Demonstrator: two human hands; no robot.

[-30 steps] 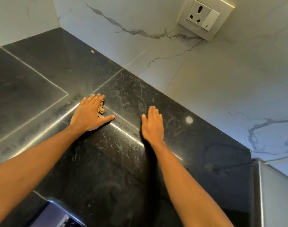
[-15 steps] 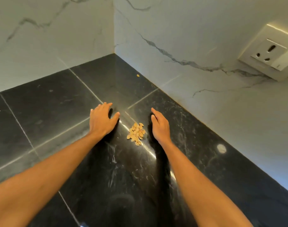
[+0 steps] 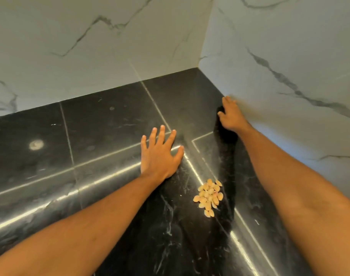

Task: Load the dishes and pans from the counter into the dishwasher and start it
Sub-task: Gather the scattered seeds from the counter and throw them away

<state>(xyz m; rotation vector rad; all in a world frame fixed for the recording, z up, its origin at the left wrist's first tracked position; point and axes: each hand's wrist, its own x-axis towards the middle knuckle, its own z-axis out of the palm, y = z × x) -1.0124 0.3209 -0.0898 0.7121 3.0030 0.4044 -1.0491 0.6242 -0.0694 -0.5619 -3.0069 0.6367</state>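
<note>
The left hand (image 3: 160,154) is laid flat on the counter (image 3: 100,126), the right hand (image 3: 230,116) held open by the wall (image 3: 289,56) at two o'clock. Seeds (image 3: 209,196) at five o'clock are probably best swept with flat palms; no dishes are seen.

Bare black counter (image 3: 110,124) stretches left of the spread left hand (image 3: 160,156). Seed pile (image 3: 209,197) sits between the forearms. Marble back wall (image 3: 90,46) and right wall (image 3: 289,56) close the corner. Right hand (image 3: 230,116) at the right wall's foot.
</note>
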